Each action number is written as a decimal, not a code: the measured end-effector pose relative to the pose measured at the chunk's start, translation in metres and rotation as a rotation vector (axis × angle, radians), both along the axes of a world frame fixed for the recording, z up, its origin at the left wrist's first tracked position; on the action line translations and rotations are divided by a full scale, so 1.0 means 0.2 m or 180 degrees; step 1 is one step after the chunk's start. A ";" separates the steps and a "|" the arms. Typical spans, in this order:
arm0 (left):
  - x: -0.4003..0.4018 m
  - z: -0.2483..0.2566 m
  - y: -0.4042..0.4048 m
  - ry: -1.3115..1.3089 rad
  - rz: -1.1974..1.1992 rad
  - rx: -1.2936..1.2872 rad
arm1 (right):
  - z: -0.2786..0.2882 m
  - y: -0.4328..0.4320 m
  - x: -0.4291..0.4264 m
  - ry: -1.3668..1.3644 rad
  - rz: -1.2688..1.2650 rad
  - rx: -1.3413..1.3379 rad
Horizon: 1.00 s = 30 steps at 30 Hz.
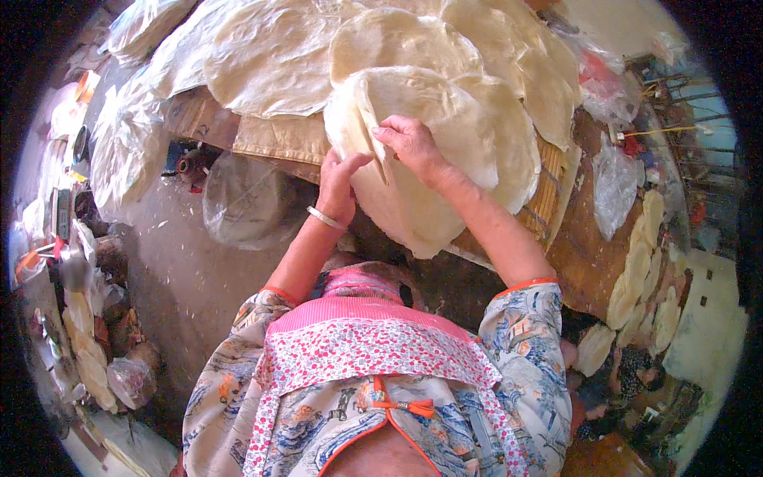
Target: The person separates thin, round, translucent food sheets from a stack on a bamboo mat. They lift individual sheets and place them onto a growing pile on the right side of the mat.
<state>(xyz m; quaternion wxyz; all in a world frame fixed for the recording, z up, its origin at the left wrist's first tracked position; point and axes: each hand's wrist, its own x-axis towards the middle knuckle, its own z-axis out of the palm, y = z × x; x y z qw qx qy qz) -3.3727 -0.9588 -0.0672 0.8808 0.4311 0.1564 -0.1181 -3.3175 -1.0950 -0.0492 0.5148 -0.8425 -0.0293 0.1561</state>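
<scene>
A thin, round, cream-coloured sheet (417,208) lies partly on a pile and hangs over the near edge of the work surface. Near its left side a fold or slit stands open in a narrow gap. My left hand (341,188), with a pale bangle at the wrist, grips the sheet's left edge, thumb on top and fingers hidden beneath. Just right of the gap, my right hand (414,149) pinches the sheet between thumb and fingers. Other round sheets (271,56) overlap behind it across the surface.
Beneath the sheets are brown boards (280,138) and a slatted bamboo mat (541,194). Plastic bags hang at the left (128,143) and right (617,185). A clear bag (244,200) stands under the table's left edge. More pale sheets (638,274) lie at far right.
</scene>
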 end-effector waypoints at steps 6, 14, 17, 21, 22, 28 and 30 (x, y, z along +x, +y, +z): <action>-0.01 0.01 -0.02 -0.0028 0.0053 0.0309 | 0.00 0.04 -0.01 -0.0710 0.0071 -0.1000; -0.02 -0.25 0.06 0.0029 0.0278 0.0722 | -0.17 -0.14 0.03 -0.0881 -0.0288 -0.0894; 0.00 -0.38 0.11 0.0066 0.0235 0.0834 | -0.18 -0.46 -0.07 -0.0664 -0.0971 -0.0120; 0.02 -0.46 0.12 0.0204 0.0220 0.0892 | -0.09 -0.87 -0.22 -0.0788 -0.1488 0.0872; 0.02 -0.49 0.15 0.0089 0.0133 0.0774 | -0.07 -1.02 -0.24 -0.0869 -0.1478 0.0677; 0.12 -0.78 0.27 -0.0034 0.0045 0.0863 | 0.24 -1.73 -0.39 -0.0388 -0.1290 0.0941; 0.11 -0.78 0.28 -0.0121 -0.0036 0.1059 | 0.35 -1.89 -0.41 -0.0530 -0.1293 0.0482</action>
